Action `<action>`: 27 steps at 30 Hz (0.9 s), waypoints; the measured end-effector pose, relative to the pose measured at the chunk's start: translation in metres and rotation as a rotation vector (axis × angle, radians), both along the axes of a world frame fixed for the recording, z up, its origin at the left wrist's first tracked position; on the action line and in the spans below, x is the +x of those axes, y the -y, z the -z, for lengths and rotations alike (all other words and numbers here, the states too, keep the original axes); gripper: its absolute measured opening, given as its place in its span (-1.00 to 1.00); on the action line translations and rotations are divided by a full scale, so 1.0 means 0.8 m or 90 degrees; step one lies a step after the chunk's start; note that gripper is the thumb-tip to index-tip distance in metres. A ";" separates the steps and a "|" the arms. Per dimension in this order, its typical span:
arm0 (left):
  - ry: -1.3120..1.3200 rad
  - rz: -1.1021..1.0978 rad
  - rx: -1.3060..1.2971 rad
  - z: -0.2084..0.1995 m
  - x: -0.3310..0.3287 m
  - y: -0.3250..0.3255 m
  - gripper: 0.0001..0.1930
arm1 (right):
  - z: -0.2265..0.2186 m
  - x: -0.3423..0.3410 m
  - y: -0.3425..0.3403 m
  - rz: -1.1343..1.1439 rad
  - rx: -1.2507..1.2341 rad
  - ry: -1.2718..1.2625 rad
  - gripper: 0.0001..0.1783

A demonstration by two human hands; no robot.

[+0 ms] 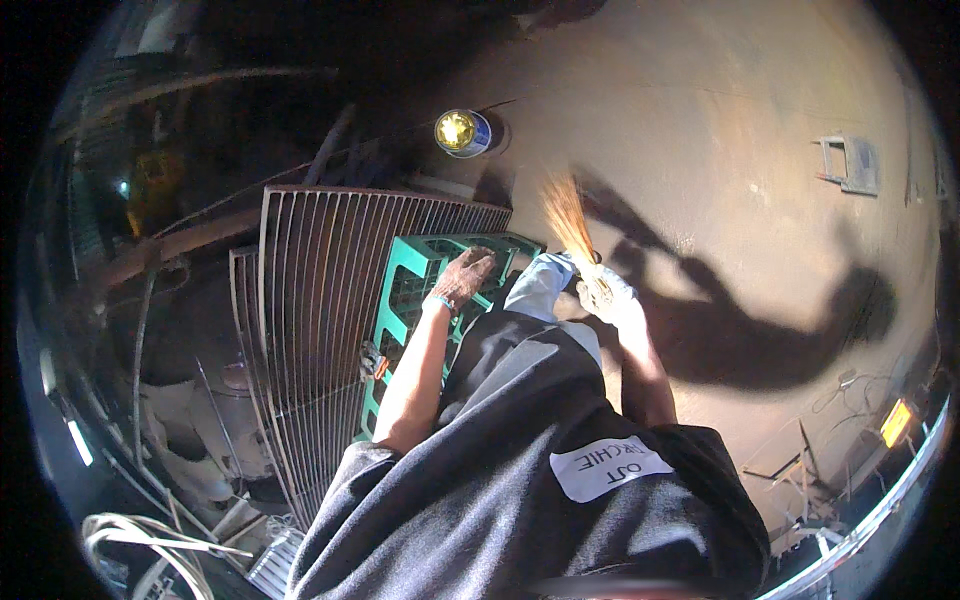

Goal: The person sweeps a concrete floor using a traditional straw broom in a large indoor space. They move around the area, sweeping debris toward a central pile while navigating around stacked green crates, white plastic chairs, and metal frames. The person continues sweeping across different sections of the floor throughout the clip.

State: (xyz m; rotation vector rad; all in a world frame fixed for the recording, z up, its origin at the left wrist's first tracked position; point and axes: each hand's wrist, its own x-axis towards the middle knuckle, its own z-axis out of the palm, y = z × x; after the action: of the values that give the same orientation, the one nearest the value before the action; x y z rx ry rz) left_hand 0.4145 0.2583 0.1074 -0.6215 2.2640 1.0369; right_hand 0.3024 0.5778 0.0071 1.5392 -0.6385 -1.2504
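My right hand (598, 292), in a pale work glove, is closed around the handle end of a straw hand broom (568, 220). The bristles fan out away from me, above the brown floor, and their tips look blurred. On the upper edge of a green plastic crate (398, 290) rests my left hand (466, 275), in a dark brown glove. Its fingers curl over the crate's rim, and their tips are partly hidden. Part of the crate is hidden behind my left forearm and dark shirt.
Metal bar grates (320, 290) lean beside the crate on the left. Ahead on the floor (640, 120) stands a round can (462, 133) with yellowish contents. A grey metal frame piece (850, 165) lies far right. Coiled hoses (150, 535) are at the lower left, and a yellow object (896, 423) at the right.
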 end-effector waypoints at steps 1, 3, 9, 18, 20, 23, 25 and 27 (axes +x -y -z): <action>0.021 -0.005 -0.002 -0.008 0.006 -0.004 -0.54 | 0.004 0.003 0.020 -0.098 0.074 -0.339 -0.74; 0.108 -0.187 0.040 -0.017 0.024 -0.010 -0.61 | 0.018 0.002 0.066 -0.178 0.086 -0.731 -0.71; 0.139 -0.083 -0.059 -0.020 0.165 0.026 -0.68 | 0.086 0.009 0.211 -0.225 0.199 -0.576 -0.66; 0.199 -0.275 0.004 0.014 0.256 0.005 -0.52 | 0.123 -0.035 0.172 -0.416 0.301 -0.708 -0.71; 0.181 -0.236 -0.014 0.023 0.239 0.001 -0.53 | 0.108 -0.024 0.150 -0.442 0.286 -0.757 -0.70; 0.207 -0.459 0.107 0.025 0.193 -0.006 -0.55 | 0.088 -0.004 0.133 -0.295 0.138 -0.677 -0.70; 0.210 -0.566 0.197 0.016 0.162 -0.006 -0.58 | 0.085 0.008 0.143 -0.248 0.109 -0.653 -0.71; 0.218 -0.552 0.175 0.001 0.145 -0.011 -0.59 | 0.093 0.017 0.168 -0.248 0.113 -0.692 -0.71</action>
State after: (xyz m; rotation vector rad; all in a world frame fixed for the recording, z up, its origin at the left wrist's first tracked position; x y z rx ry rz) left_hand 0.5301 0.2669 0.1065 -1.5822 1.5003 1.4476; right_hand 0.3157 0.4433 -0.0671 0.8285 0.4610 -1.5971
